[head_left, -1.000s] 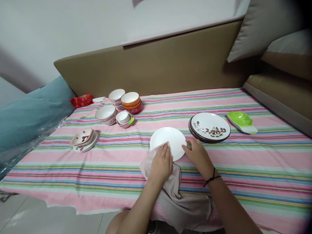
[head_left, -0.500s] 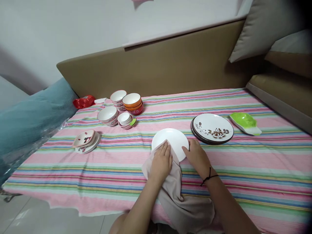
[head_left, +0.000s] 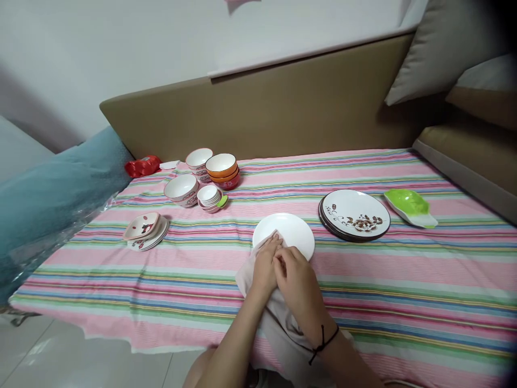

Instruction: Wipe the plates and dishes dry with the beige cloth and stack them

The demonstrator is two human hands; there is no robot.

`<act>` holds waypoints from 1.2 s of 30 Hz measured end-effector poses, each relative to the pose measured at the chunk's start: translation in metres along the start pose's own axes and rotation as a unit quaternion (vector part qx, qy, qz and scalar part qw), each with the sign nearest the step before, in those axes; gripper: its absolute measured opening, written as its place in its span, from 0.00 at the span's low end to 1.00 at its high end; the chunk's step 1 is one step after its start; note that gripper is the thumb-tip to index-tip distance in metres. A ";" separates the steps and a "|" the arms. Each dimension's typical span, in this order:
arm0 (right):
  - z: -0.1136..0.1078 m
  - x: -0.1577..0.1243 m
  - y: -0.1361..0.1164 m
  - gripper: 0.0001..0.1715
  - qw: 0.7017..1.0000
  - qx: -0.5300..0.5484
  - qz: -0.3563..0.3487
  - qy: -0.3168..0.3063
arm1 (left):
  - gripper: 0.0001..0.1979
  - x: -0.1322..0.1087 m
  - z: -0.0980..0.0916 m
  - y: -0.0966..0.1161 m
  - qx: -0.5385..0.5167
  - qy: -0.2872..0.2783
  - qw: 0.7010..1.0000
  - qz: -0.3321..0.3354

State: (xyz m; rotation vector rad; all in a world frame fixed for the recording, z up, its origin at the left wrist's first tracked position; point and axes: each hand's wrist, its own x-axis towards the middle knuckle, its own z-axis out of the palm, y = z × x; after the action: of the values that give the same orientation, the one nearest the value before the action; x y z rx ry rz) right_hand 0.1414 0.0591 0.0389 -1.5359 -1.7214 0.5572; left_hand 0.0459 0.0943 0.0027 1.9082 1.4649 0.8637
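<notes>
A plain white plate [head_left: 291,231] lies on the striped cloth in front of me. A beige cloth [head_left: 278,318] hangs from the plate's near edge down over the surface's front. My left hand [head_left: 264,267] presses this cloth flat onto the plate's near-left rim, fingers stretched out. My right hand [head_left: 297,280] rests right beside it on the plate's near edge and the cloth, fingers curled and touching the left hand. A black band sits on my right wrist.
A stack of flower-patterned plates [head_left: 355,215] lies to the right, with a green dish [head_left: 410,206] beyond. At the far left stand stacked bowls [head_left: 222,170], small saucers [head_left: 210,196] and patterned dishes [head_left: 143,229]. A teal cushion [head_left: 56,183] lies left, a padded backrest behind.
My right hand has slid left from the plate's right rim to its near edge, next to my left hand. The view has shifted slightly.
</notes>
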 end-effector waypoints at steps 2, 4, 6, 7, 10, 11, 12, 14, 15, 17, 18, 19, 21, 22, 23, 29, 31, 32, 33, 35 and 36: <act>-0.001 0.002 0.001 0.08 0.999 0.022 0.026 0.011 | 0.22 0.000 0.000 0.000 0.003 -0.002 1.000 -0.008; -0.003 0.004 0.003 0.08 0.999 0.028 0.045 0.011 | 0.23 0.000 0.001 0.000 0.009 0.006 1.000 -0.015; -0.004 0.004 0.003 0.10 0.999 0.010 0.038 -0.001 | 0.23 0.000 0.000 0.000 0.008 0.007 1.000 -0.004; -0.005 0.003 0.003 0.10 1.000 -0.004 0.029 -0.009 | 0.23 -0.001 0.000 0.000 0.007 0.004 1.000 0.006; -0.007 -0.001 0.002 0.08 0.999 -0.025 0.019 -0.016 | 0.24 -0.002 0.001 -0.003 0.012 0.000 1.000 0.018; -0.007 -0.002 0.003 0.07 1.000 -0.016 0.020 -0.012 | 0.24 -0.002 0.002 -0.004 0.016 0.003 1.000 0.016; -0.008 -0.002 0.004 0.06 1.000 0.000 0.020 -0.005 | 0.24 -0.002 0.003 -0.005 0.019 0.008 1.000 0.014; -0.008 -0.002 0.006 0.06 0.999 0.027 0.017 0.004 | 0.24 -0.002 0.005 -0.007 0.025 0.015 0.999 0.016; -0.008 -0.002 0.006 0.06 0.999 0.029 0.017 0.002 | 0.24 -0.002 0.006 -0.007 0.028 0.017 0.999 0.020; -0.009 -0.001 0.007 0.08 1.000 0.011 0.023 -0.013 | 0.23 -0.002 0.006 -0.006 0.040 0.013 0.999 0.023; -0.010 -0.001 0.007 0.09 0.999 0.000 0.027 -0.021 | 0.23 -0.001 0.005 -0.005 0.047 0.008 0.999 0.022; -0.010 0.000 0.007 0.10 0.999 -0.009 0.030 -0.025 | 0.23 -0.001 0.005 -0.004 0.052 0.003 0.998 0.018; -0.011 0.001 0.009 0.12 0.999 -0.002 0.035 -0.021 | 0.23 -0.001 0.004 -0.001 0.056 -0.003 0.998 0.008; -0.010 0.002 0.009 0.10 0.999 0.012 0.038 -0.015 | 0.23 -0.001 0.004 -0.001 0.053 -0.002 0.999 0.005; -0.009 0.002 0.010 0.08 0.999 0.028 0.041 -0.010 | 0.23 -0.001 0.004 -0.001 0.048 0.000 0.999 0.002; -0.007 0.003 0.008 0.09 0.998 0.013 0.050 -0.025 | 0.24 -0.001 0.005 -0.004 0.050 0.003 0.999 0.022; -0.008 0.003 0.007 0.11 0.998 0.015 0.051 -0.026 | 0.24 0.000 0.004 -0.003 0.062 -0.006 0.998 0.019; -0.009 0.003 0.008 0.12 0.998 0.026 0.053 -0.023 | 0.24 0.000 0.004 -0.002 0.066 -0.010 0.998 0.016; -0.009 0.003 0.009 0.10 0.998 0.042 0.053 -0.018 | 0.24 0.000 0.004 -0.002 0.068 -0.011 0.998 0.013; -0.006 0.004 0.011 0.05 0.996 0.077 0.044 -0.006 | 0.24 0.000 0.005 -0.001 0.065 -0.011 0.998 0.011; -0.004 0.004 0.012 0.04 0.995 0.091 0.036 0.000 | 0.25 0.000 0.005 -0.001 0.062 -0.008 0.998 0.012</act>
State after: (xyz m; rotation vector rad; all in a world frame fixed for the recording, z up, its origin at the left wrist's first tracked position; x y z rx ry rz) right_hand 0.1527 0.0645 0.0336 -1.4726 -1.5742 0.7312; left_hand 0.0489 0.0938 -0.0015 2.0208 1.5207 0.7831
